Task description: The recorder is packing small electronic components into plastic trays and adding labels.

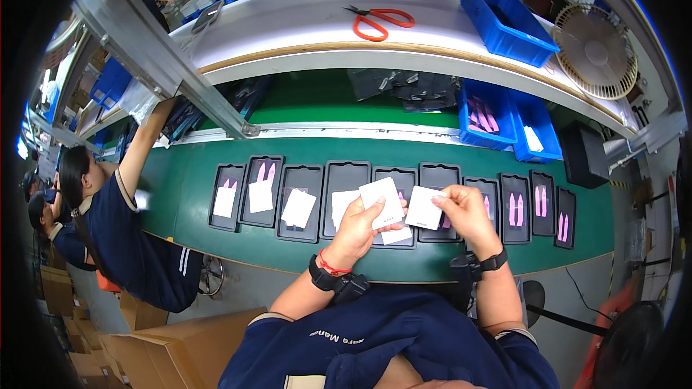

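My left hand point(353, 229) is closed on white cards point(382, 200), thumb across the front; whether it is one or a stack I cannot tell. Beside it, my right hand point(467, 215) pinches a single white card point(424, 209) between thumb and fingers. Both hands hover over a row of shallow black trays point(308, 173) on the green table. White cards such as this one point(298, 209) lie on the trays to the left. In the right-hand trays, pink pointed strips point(516, 209) show with no card over them. My hands hide parts of the middle trays.
Blue bins point(478, 138) at the back right hold pink strips and white pieces. On the shelf above lie red-handled scissors point(380, 23), a blue bin point(497, 27) and a fan point(595, 52). A metal post point(155, 50) and a co-worker point(130, 216) are at left.
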Demonstrator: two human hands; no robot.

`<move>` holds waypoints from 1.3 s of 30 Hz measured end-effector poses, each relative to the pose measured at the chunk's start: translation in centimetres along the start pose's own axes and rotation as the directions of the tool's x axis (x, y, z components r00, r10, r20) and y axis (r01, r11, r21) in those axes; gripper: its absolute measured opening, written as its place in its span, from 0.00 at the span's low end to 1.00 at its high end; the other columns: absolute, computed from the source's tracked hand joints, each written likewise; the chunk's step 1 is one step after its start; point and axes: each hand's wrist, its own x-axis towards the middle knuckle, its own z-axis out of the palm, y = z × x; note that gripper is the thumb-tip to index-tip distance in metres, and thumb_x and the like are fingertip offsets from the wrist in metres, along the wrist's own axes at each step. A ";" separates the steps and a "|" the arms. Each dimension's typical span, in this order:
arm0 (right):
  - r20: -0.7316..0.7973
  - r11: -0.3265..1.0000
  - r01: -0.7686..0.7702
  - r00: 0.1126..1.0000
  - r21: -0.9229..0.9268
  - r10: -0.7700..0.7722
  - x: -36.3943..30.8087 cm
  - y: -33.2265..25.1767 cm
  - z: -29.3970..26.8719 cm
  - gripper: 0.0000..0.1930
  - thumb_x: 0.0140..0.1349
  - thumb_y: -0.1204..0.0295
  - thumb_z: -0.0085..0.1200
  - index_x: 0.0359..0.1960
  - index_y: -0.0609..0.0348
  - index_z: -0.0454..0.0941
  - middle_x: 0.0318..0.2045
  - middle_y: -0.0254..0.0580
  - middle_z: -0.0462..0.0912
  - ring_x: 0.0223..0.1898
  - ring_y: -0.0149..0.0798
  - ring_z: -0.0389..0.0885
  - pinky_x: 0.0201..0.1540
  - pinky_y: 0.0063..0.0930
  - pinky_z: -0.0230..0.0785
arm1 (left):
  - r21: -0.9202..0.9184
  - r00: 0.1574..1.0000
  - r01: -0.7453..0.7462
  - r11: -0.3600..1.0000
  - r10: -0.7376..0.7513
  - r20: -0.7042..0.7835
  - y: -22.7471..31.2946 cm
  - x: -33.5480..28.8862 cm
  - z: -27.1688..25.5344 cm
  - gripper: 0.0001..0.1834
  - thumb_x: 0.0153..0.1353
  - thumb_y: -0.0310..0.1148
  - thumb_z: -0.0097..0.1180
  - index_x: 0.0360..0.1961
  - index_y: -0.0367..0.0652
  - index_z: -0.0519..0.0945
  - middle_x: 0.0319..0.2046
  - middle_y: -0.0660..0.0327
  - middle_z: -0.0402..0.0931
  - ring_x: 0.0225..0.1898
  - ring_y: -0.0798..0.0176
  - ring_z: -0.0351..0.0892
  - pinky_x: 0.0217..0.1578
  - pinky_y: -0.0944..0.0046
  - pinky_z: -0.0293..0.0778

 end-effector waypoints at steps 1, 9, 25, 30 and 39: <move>-0.028 0.999 -0.012 1.000 -0.041 0.011 0.0 0.2 -1.1 0.08 0.57 0.73 0.57 0.23 0.66 0.77 0.18 0.32 0.78 0.21 0.19 0.69 0.23 0.18 0.61 | 0.038 1.000 0.006 0.999 -0.006 -0.001 -0.1 0.2 0.1 0.16 0.65 0.33 0.47 0.51 0.36 0.69 0.41 0.54 0.78 0.41 0.59 0.80 0.34 0.63 0.81; -0.277 0.975 0.075 0.952 -0.209 -0.133 -0.9 0.8 0.0 0.14 0.45 0.68 0.68 0.28 0.60 0.77 0.21 0.33 0.77 0.21 0.24 0.71 0.25 0.20 0.64 | 0.183 0.998 0.047 0.982 -0.039 -0.047 -2.1 1.9 3.8 0.15 0.58 0.24 0.55 0.47 0.38 0.73 0.38 0.58 0.79 0.38 0.64 0.81 0.27 0.67 0.80; -0.387 0.997 -0.053 0.922 -0.060 0.026 -3.9 3.6 -10.3 0.09 0.54 0.79 0.58 0.37 0.68 0.78 0.28 0.43 0.82 0.29 0.30 0.80 0.32 0.24 0.72 | 0.155 0.997 0.049 0.987 -0.059 0.056 -4.2 4.7 7.6 0.15 0.62 0.30 0.52 0.49 0.37 0.70 0.38 0.54 0.78 0.38 0.60 0.81 0.32 0.64 0.80; -0.543 0.955 0.102 0.804 -0.277 -0.243 -4.4 1.0 -6.8 0.12 0.48 0.71 0.66 0.31 0.62 0.78 0.25 0.38 0.78 0.25 0.29 0.74 0.26 0.23 0.65 | 0.170 0.999 0.047 0.984 -0.044 -0.021 -5.6 5.4 10.3 0.15 0.55 0.24 0.60 0.44 0.38 0.74 0.35 0.59 0.79 0.33 0.66 0.80 0.27 0.70 0.78; -0.460 0.979 0.145 0.886 0.147 -0.062 -5.5 2.6 -12.3 0.04 0.58 0.78 0.56 0.29 0.68 0.78 0.26 0.36 0.81 0.25 0.23 0.76 0.27 0.17 0.68 | 0.023 0.950 0.194 0.981 -0.194 0.244 -7.3 6.5 12.7 0.15 0.63 0.29 0.50 0.49 0.35 0.71 0.39 0.53 0.78 0.39 0.60 0.80 0.31 0.64 0.78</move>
